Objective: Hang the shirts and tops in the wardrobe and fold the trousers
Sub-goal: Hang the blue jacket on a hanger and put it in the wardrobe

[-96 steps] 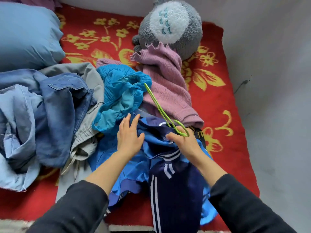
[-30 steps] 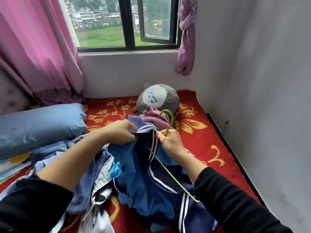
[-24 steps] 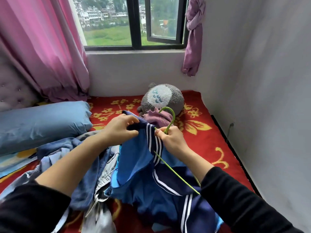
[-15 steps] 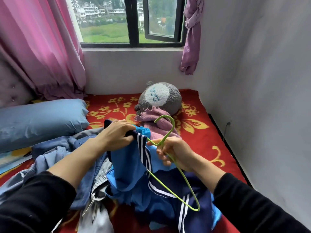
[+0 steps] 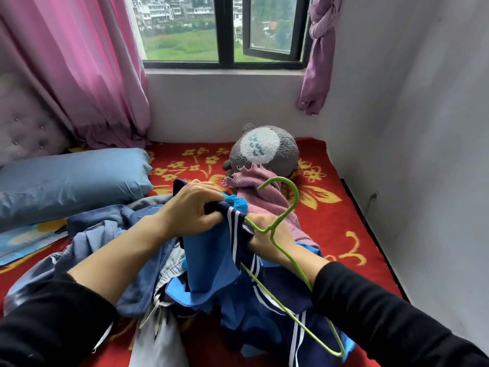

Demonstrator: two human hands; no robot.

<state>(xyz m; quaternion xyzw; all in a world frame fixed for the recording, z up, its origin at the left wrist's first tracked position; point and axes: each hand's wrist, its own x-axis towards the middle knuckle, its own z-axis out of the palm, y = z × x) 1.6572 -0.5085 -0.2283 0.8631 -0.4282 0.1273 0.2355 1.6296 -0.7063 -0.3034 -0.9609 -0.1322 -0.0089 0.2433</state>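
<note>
— Grips?
— Left hand [image 5: 191,207] fisted on the top [image 5: 211,258] at its striped navy edge, held above the clothes pile [image 5: 127,250]. Right hand [image 5: 272,238] closed on the hanger [image 5: 284,250] at its neck, hook up, fingers also in the fabric.
— Location?
— Over the red blanket [image 5: 341,221]; one hanger arm goes into the top. Pink sweater [image 5: 264,197] lies behind, against the plush [image 5: 264,152].

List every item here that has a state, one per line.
Left hand: shut on the blue jacket's collar.
Right hand: gripping the jacket and hanger.
Blue jacket: lifted, bunched, not fully on hanger.
Green hanger: tilted, one arm under the jacket.
Window: right pane ajar.
Pink curtain: drawn aside.
Plush toy: lying on bed.
</note>
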